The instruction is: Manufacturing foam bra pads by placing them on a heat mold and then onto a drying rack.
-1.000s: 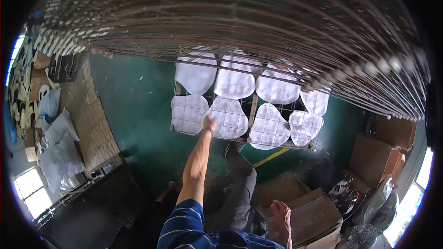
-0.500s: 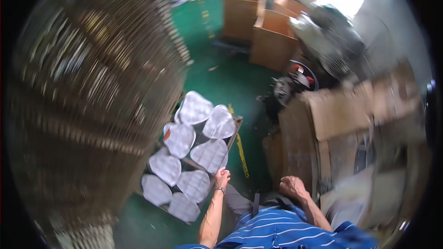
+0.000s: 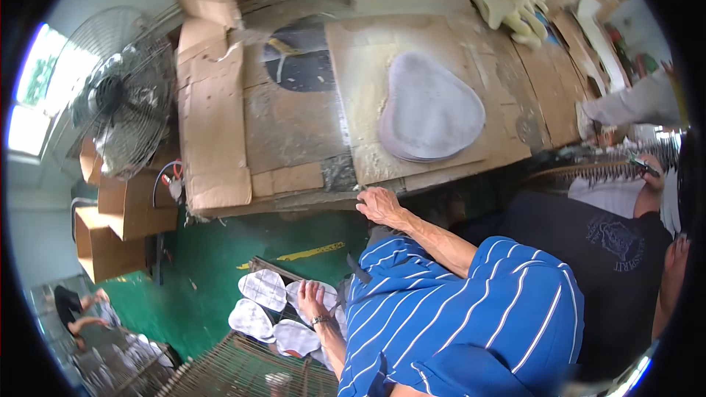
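Observation:
My left hand, with a bracelet or watch at its wrist, lies over one of several pale rounded pads on a rack frame at the lower middle. Its fingers are stretched out and slightly apart; nothing is visibly lifted in it. My right hand is beside the front edge of the cardboard-covered table. Its fingers are loosely curled in, with no held thing visible. On the table lies what looks like a stack of grey-white, rounded-triangular pads, beyond my right hand.
A large fan stands at the left above open cardboard boxes. A wire rack is at the lower left. Close on my right is a person in black; another sleeved arm reaches in beyond. Pale gloves lie on the table's far side.
My view has swung right, from the racks to the table. My right hand is now by the table edge. My left hand stays at the rack, its fingers now more stretched out.

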`<action>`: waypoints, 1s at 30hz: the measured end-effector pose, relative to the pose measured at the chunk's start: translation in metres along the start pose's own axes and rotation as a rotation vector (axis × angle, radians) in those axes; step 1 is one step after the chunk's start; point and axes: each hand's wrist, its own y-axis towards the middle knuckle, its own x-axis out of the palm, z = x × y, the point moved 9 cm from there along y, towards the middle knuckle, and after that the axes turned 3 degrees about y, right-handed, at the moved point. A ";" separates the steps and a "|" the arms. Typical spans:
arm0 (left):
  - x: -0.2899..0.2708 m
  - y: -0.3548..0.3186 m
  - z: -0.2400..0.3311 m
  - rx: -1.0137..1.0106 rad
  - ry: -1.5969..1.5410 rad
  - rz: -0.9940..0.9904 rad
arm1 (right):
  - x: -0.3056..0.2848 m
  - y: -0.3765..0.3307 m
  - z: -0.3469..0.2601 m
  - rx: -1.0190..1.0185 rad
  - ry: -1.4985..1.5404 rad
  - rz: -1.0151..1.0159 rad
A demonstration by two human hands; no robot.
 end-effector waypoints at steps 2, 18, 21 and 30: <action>0.041 0.002 0.012 0.028 0.160 -0.086 | -0.022 -0.003 0.017 0.060 0.041 0.093; 0.104 0.010 0.041 -0.063 0.293 -0.175 | -0.169 0.009 0.111 0.387 -0.340 0.580; 0.099 0.012 0.046 -0.044 0.259 -0.148 | -0.188 0.016 0.110 0.383 -0.394 0.508; 0.235 -0.015 0.110 -0.111 -0.111 -0.683 | -0.147 0.062 -0.075 -0.056 -0.325 0.160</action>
